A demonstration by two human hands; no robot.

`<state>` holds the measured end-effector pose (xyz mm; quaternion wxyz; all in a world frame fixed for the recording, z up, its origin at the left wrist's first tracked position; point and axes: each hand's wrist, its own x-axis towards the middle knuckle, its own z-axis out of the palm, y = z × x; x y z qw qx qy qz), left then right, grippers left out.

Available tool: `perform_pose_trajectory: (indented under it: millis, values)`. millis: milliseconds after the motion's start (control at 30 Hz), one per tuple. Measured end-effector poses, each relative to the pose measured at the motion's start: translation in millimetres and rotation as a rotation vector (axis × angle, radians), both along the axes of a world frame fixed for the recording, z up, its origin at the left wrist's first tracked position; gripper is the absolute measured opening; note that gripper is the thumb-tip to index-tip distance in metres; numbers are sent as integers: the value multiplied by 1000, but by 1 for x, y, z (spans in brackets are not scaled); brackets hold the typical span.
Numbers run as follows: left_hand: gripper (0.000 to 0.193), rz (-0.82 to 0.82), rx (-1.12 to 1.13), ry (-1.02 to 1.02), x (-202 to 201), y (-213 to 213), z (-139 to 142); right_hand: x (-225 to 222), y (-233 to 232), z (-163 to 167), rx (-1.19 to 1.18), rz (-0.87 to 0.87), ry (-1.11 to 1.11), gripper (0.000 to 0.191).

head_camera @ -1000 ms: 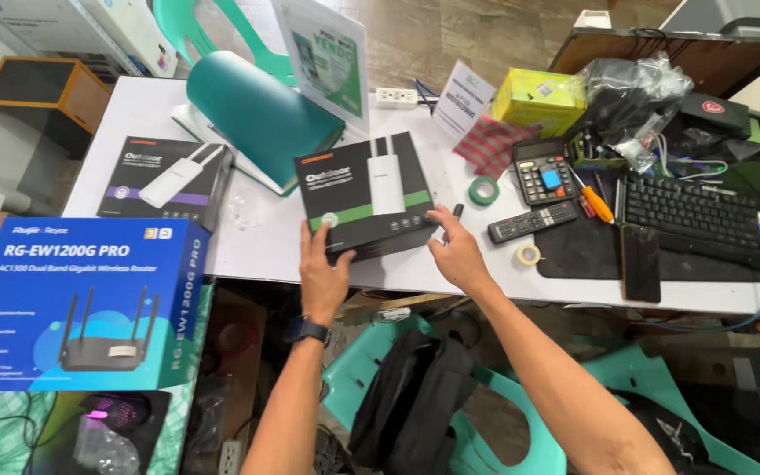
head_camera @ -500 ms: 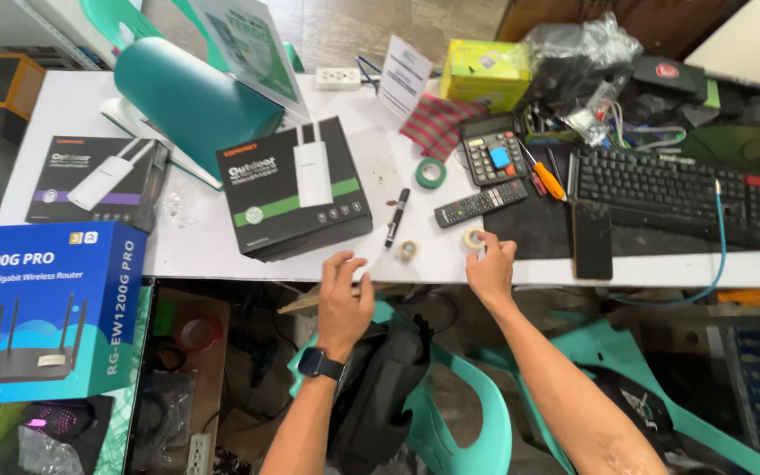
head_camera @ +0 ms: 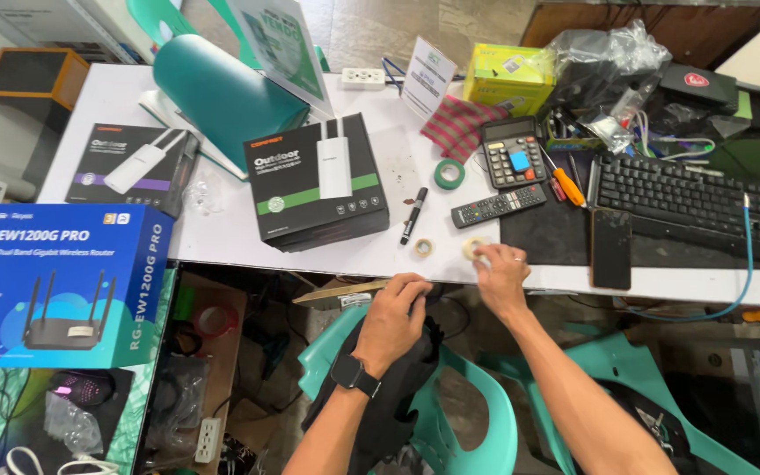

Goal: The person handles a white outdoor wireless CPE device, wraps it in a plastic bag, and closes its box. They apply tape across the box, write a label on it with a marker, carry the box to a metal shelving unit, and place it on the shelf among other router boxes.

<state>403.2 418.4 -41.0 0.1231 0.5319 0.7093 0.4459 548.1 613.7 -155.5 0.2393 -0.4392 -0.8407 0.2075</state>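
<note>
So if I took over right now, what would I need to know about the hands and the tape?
Right hand: fingers on a small pale tape roll at the table's front edge; whether it is gripped cannot be told.
Left hand: loosely curled just below the table edge, holding nothing visible.
Nearby: second small tape roll, black marker, green tape roll, remote control, black-and-green router box.
Done: the router box lies flat, untouched by either hand.
Left: both small rolls sit on the table.

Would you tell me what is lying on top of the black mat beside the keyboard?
A dark phone lies face down on the black mat, beside the keyboard. Whatever is under the phone is covered.
</note>
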Motion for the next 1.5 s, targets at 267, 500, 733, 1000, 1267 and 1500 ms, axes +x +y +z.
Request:
perform_pose_trajectory:
  millis: [267,500,733,1000,1267,1500]
  values:
    - [45,-52,50,71,-22,-17,36,-31,-59,117,-402,548,222,23]
    - [19,-19,86,-195,-50,-53,61,-52,-90,171,-895,421,418,38]
    - [17,-177,132,-204,-70,-85,101,-58,-113,198,-839,384,460,19]
    - [13,-264,1,-292,-86,-89,116,-66,-140,213,-692,257,585,16]
    - [22,-181,227,120,-110,-89,122,-83,-152,216,-553,223,745,14]
    - [37,-13,-213,126,-137,-99,142,-107,-169,222,-485,156,805,26]
